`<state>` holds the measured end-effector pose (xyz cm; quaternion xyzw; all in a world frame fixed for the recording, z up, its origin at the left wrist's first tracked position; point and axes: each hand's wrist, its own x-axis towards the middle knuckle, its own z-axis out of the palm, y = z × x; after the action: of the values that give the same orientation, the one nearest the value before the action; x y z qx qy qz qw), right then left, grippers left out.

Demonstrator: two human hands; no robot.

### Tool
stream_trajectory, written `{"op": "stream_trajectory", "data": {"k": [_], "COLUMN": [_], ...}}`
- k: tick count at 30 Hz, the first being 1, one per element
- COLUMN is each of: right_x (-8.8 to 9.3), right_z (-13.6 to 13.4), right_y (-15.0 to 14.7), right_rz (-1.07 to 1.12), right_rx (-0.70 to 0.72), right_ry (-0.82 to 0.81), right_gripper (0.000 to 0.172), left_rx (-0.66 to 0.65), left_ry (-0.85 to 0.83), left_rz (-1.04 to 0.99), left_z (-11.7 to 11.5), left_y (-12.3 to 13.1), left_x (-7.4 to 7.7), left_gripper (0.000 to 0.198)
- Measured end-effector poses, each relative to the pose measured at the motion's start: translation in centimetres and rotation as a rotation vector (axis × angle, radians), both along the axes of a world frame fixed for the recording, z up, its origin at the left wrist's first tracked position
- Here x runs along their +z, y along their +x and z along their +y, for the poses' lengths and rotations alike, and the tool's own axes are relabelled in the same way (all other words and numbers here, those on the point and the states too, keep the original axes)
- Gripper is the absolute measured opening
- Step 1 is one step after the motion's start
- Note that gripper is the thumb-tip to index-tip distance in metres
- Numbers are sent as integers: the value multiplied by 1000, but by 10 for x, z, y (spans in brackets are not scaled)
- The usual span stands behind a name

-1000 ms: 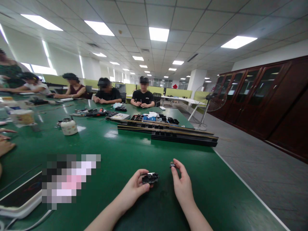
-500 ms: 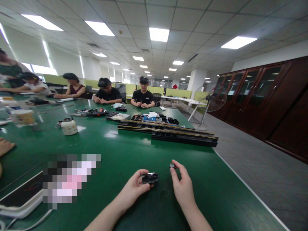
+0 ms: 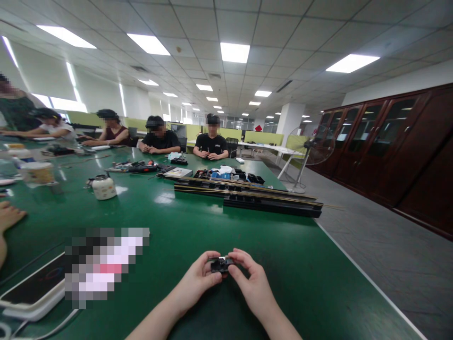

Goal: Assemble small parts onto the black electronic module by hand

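My left hand (image 3: pixel 196 278) pinches a small black part (image 3: pixel 220 264) just above the green table (image 3: pixel 170 222). My right hand (image 3: pixel 249 281) has come in from the right, and its fingers press against the same black part. The tiny dark piece it held earlier is hidden where the fingers meet the part. Both forearms reach in from the bottom edge.
Long black rails (image 3: pixel 247 198) lie across the table ahead. A white jar (image 3: pixel 103 186), tools and small parts sit further back. A white device (image 3: pixel 31 293) lies at the near left. Several people sit at the far end. Another person's hand (image 3: pixel 9 217) rests at left. The table edge runs on the right.
My right hand moved left with its tiny dark piece and now meets the black part in my left hand. The left hand stayed in place.
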<state>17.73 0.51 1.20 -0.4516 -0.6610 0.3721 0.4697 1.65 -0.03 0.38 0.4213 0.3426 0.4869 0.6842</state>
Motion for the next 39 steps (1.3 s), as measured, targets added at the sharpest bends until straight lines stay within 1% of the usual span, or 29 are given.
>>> {"op": "stream_trajectory", "data": {"k": [3, 7, 10, 14, 21, 26, 29, 32, 37, 39], "right_x": [-1, -3, -2, -1, -5, -4, -3, -3, -3, -1], "right_z": [2, 5, 5, 4, 5, 5, 4, 4, 4, 3], "right_y": [2, 4, 5, 6, 6, 5, 3, 2, 1, 1], "right_rz": [-59, -202, -242, -206, -90, -51, -41, -29, -39, -40], "right_rx": [-15, 54, 78, 94, 74, 101, 100, 118, 144, 150], "right_ry": [44, 113, 111, 72, -28, -60, -82, -67, 39, 58], "right_gripper": [20, 18, 18, 19, 30, 30, 28, 27, 19, 18], "left_rx": [-4, 13, 8, -4, 8, 36, 24, 25, -3, -3], "left_ry": [3, 13, 15, -13, -58, -57, -61, -49, -13, -8], "left_rz": [-9, 6, 7, -8, -22, -26, -19, -28, -26, -16], "left_z": [1, 2, 3, 3, 2, 2, 2, 2, 2, 3], "left_y": [0, -1, -1, -2, -4, -3, -4, -4, -3, -3], "left_x": [0, -5, -8, -11, -9, -9, -9, -9, -10, -11], "left_gripper": [44, 43, 44, 42, 37, 34, 32, 31, 33, 33]}}
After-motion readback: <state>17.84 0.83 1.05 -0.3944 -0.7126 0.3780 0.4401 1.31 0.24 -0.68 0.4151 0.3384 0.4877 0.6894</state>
